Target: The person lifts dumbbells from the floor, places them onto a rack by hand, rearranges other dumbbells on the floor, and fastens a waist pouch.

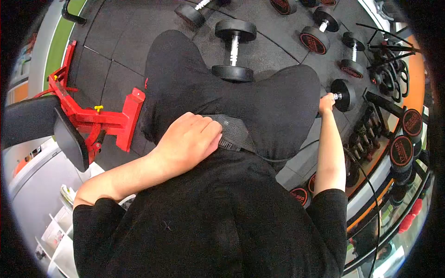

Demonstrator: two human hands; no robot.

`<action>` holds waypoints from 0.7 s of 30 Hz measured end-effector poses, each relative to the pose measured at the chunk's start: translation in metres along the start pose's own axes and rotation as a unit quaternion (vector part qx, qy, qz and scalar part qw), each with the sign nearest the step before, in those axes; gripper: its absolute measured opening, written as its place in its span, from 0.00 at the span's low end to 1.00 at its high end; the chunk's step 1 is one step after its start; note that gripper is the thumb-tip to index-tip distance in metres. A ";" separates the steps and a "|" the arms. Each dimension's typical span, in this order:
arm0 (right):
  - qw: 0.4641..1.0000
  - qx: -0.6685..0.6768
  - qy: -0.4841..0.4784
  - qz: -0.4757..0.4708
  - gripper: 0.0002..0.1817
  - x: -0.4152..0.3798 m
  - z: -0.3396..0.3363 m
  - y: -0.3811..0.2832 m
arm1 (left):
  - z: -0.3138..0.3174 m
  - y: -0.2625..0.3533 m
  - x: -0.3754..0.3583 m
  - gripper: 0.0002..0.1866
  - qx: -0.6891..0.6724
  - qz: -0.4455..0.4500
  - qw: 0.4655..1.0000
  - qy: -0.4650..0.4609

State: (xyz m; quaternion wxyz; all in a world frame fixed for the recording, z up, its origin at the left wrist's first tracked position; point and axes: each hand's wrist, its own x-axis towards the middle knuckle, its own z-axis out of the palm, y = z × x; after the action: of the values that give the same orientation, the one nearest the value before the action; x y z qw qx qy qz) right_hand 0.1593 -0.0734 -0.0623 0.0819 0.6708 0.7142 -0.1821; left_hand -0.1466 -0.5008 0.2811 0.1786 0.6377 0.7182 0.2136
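My right hand (327, 104), out beside my right knee, is closed around the chrome handle of a black dumbbell (344, 95). One round head of that dumbbell shows past the hand; its near end is hidden. My left hand (192, 136) lies across my lap with its fingers curled. It rests against a black mesh pouch (235, 132) with a buckled strap. The fingertips are turned under, so whatever they might hold is hidden. Between my knees, on the floor, lies another black dumbbell (234, 50) with a chrome handle.
A red metal bench frame (106, 118) with black pads stands close on my left. Several dumbbells, including one with a red-marked end (315, 39), lie on the black mat floor ahead. A dumbbell rack (389, 111) runs along my right. A black cable (371, 185) hangs there.
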 end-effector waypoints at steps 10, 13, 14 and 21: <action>0.999 0.043 -0.001 0.033 0.38 0.026 0.028 0.022 | 0.011 0.004 0.001 0.09 -0.032 0.053 0.996 0.067; 0.997 -0.073 0.010 -0.018 0.36 0.030 0.032 0.024 | 0.011 0.002 0.003 0.10 -0.034 0.028 0.998 0.045; 1.000 -0.019 0.002 0.014 0.36 0.030 0.027 0.021 | 0.012 0.001 0.004 0.10 -0.033 0.026 0.998 0.047; 1.000 0.018 -0.003 0.017 0.34 0.026 0.017 0.014 | 0.019 0.000 0.008 0.11 -0.055 0.004 0.997 0.055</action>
State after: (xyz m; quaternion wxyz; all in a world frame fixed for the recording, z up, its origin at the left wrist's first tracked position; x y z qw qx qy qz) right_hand 0.1688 -0.0549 -0.0900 0.0752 0.6837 0.6990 -0.1955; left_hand -0.1377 -0.4911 0.2650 0.1728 0.6171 0.7115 0.2884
